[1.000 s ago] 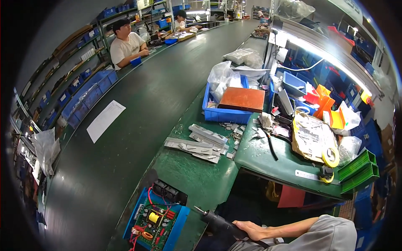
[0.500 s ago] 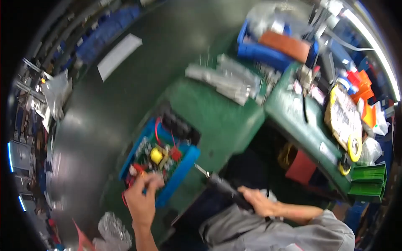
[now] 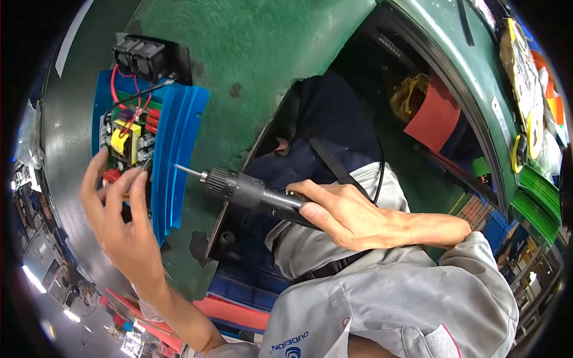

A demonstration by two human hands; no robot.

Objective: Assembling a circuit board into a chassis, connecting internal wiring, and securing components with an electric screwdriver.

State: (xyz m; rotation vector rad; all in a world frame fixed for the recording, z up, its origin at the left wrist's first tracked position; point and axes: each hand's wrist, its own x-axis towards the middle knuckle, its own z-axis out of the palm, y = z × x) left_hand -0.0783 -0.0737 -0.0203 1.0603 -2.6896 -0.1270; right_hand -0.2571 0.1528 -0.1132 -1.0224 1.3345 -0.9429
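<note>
Unit [image 3: 167, 137], blue-walled and open-topped, lies on the green bench [image 3: 268, 48] to the left in my view, its board facing up with a yellow transformer [image 3: 121, 145] near the middle. At its far end stands a black panel with two fans [image 3: 143, 59]; red wires [image 3: 114, 89] run from there down into the case. My left hand [image 3: 122, 230] reaches in over the near part of the board, fingers bent, thumb and forefinger tips close together; whether they pinch a small part or merely touch one, I can't tell from my end. My right hand [image 3: 349, 218] is wrapped round the driver [image 3: 250, 194], holding it nearly level, its bit [image 3: 188, 170] aimed left across the finned wall. I can't tell from this angle whether the tip touches that wall. I read the step as placing or steadying something inside, with the driver at the ready for fastening. As I judge it, the next move calls for clear left fingertips, then the bit tipped upright and set squarely on a screw, away from the wires. No screw shows clearly to me.
</note>
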